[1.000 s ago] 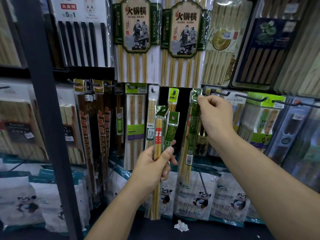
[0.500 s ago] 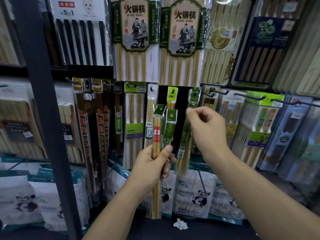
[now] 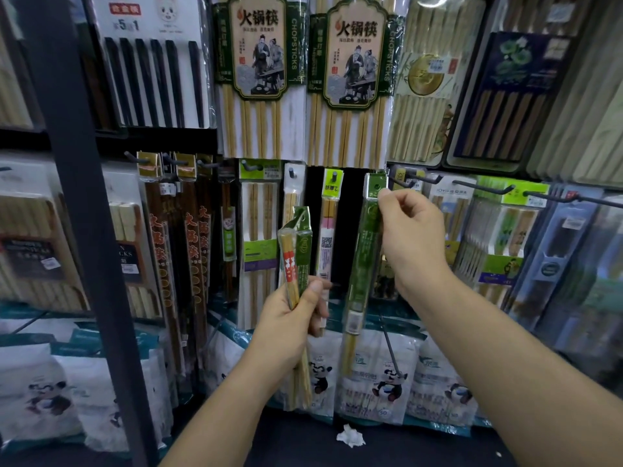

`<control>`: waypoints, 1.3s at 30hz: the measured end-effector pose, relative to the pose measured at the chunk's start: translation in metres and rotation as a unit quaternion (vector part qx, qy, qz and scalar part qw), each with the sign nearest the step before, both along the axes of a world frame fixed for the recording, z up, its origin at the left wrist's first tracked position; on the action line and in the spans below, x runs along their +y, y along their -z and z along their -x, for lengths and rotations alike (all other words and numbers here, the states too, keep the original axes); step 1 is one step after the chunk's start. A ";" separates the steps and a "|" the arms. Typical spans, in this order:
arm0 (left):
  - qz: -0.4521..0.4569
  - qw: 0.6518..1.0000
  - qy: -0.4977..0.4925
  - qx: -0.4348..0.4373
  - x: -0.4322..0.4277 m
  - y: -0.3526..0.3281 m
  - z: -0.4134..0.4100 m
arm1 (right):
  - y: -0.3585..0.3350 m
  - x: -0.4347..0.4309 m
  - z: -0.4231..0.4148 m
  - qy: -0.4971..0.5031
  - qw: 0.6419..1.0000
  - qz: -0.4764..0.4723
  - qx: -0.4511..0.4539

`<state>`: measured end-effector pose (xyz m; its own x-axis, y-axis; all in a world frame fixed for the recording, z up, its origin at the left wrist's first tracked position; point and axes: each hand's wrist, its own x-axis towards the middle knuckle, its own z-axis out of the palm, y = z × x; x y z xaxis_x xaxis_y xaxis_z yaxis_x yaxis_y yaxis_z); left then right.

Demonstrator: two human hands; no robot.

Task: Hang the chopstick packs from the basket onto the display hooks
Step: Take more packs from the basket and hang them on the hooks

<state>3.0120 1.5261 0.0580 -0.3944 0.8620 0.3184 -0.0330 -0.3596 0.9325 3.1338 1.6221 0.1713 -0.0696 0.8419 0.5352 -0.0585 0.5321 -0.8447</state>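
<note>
Green pack: we see a long green chopstick pack [image 3: 362, 264] hanging nearly upright in front of the display. Its clear header is level with the middle row of hooks. We cannot tell whether its hole sits on a hook.
Right hand: our right hand [image 3: 413, 237] pinches that pack's header between thumb and forefinger, with the other fingers curled in.
Left hand: our left hand [image 3: 286, 326] grips two more packs by their middles, a red-banded pack [image 3: 290, 267] and a green-labelled pack [image 3: 304, 254]. They touch side by side, left of the green chopstick pack, with their tops below the hook row.
Hooks: black display hooks [image 3: 485, 188] jut out just to the right of the right hand, with packs hanging behind their tips.
Neighbour: a yellow-headed pack [image 3: 332, 187] hangs on its hook between the two hands.
Above: two large hot-pot packs [image 3: 256, 79] hang side by side.
Below: panda bags [image 3: 381, 375] line the bottom row, and a crumpled white scrap [image 3: 350, 436] lies on the dark surface in front of them.
Left edge: a dark post [image 3: 77, 197] stands upright close to us.
</note>
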 end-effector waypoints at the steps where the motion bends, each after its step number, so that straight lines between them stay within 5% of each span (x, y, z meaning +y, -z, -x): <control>1: 0.004 1.000 0.005 -0.006 0.000 0.000 0.001 | -0.003 0.004 0.000 0.004 1.000 0.005 0.000; 17: 0.030 0.989 0.069 -0.125 -0.005 -0.006 0.001 | -0.010 0.019 0.010 0.021 0.998 0.036 0.037; 28: -0.015 0.997 0.023 -0.074 -0.007 -0.010 -0.004 | 0.004 0.005 0.002 0.045 0.998 0.040 0.032; 39: -0.046 0.996 0.067 -0.048 -0.004 -0.011 -0.013 | 0.016 -0.028 0.001 -0.095 0.994 0.035 -0.048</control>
